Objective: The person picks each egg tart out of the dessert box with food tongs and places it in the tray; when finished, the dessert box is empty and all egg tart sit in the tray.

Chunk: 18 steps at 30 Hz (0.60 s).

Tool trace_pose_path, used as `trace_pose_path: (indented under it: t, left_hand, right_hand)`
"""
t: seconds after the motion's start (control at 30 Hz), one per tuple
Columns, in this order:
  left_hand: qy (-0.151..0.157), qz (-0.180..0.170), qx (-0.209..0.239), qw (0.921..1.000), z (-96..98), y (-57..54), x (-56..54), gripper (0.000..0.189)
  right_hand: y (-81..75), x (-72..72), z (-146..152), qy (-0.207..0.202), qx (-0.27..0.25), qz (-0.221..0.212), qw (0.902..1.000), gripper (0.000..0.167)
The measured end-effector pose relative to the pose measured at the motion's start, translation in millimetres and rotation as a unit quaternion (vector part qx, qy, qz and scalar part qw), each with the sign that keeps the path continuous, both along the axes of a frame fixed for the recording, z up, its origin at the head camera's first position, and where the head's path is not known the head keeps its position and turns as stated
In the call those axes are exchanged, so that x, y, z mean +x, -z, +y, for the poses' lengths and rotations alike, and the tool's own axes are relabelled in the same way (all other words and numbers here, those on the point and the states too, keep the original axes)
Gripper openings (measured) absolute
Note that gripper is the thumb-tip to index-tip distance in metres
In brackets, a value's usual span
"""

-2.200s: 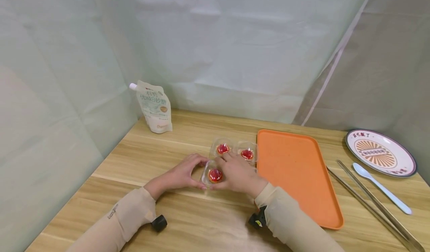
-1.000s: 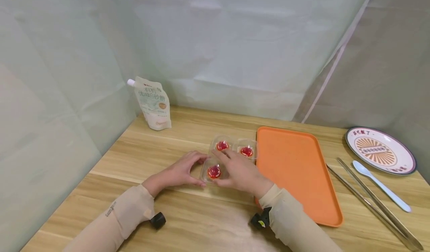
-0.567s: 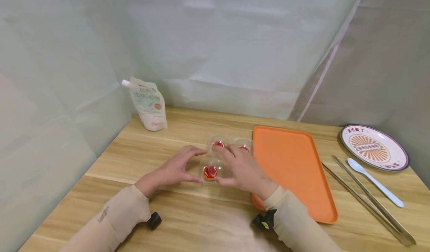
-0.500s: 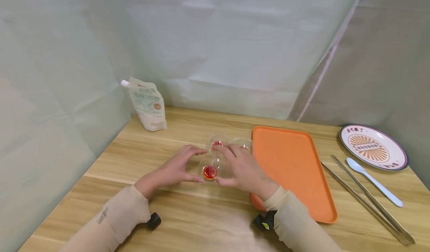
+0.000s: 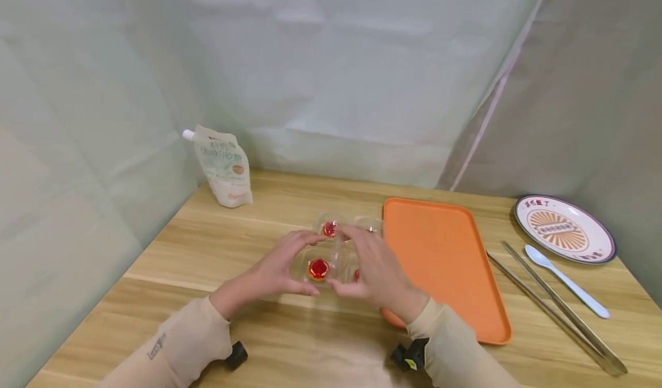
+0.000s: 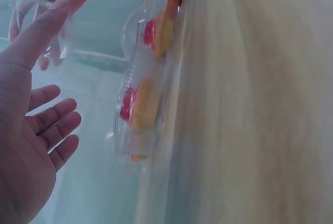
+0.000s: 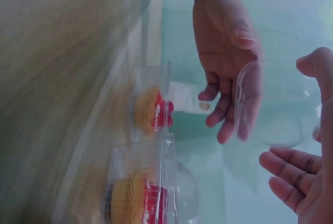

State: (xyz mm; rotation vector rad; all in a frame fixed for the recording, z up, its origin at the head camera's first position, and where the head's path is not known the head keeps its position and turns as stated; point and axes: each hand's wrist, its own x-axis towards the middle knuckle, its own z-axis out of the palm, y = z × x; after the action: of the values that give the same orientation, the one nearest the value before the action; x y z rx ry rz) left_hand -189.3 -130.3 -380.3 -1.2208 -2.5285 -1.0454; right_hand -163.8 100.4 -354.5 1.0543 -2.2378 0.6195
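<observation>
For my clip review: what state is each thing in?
Clear lid: off, in right hand
Front-left container: uncovered
Front-right container: dome lid on
Back containers: cannot tell
Pouch: standing, cap on
Orange tray: lying flat
Tongs: lying, arms spread
Spoon: lying flat
Plate: patterned side up

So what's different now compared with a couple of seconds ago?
The clear lid has been lifted off the front-left red-topped tart, held by the right hand. The left hand stays beside it; whether it touches, I can't tell. The pouch, orange tray, plate, spoon and tongs stayed put.
</observation>
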Motion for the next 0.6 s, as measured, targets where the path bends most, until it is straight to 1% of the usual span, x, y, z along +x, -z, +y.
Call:
trace_pose_path:
  t: [0.13,0.23,0.3,0.47,0.6]
  left_hand:
    - [0.011,-0.024,0.024,0.9994,3.9,-0.3,5.1,0.093]
    - [0.019,-0.045,0.042,0.9979,6.4,-1.2,8.7,0.091]
    - [0.023,-0.051,0.05,0.9972,7.9,-1.3,10.4,0.088]
    - [0.02,-0.06,0.052,0.9967,10.6,-3.4,13.3,0.083]
    - [0.01,-0.064,0.037,0.9972,10.7,-8.4,16.3,0.084]
  right_hand:
    - [1.2,5.7,0.4,-0.009,-0.028,-0.025,0.9992,0.081]
    - [2.2,9.4,1.1,-0.019,-0.051,-0.054,0.997,0.079]
    - [3.2,11.1,1.7,-0.027,-0.064,-0.068,0.9953,0.079]
    - [5.0,14.6,5.3,-0.043,-0.082,-0.087,0.9919,0.08]
    - [5.6,18.9,11.0,-0.042,-0.088,-0.113,0.9889,0.082]
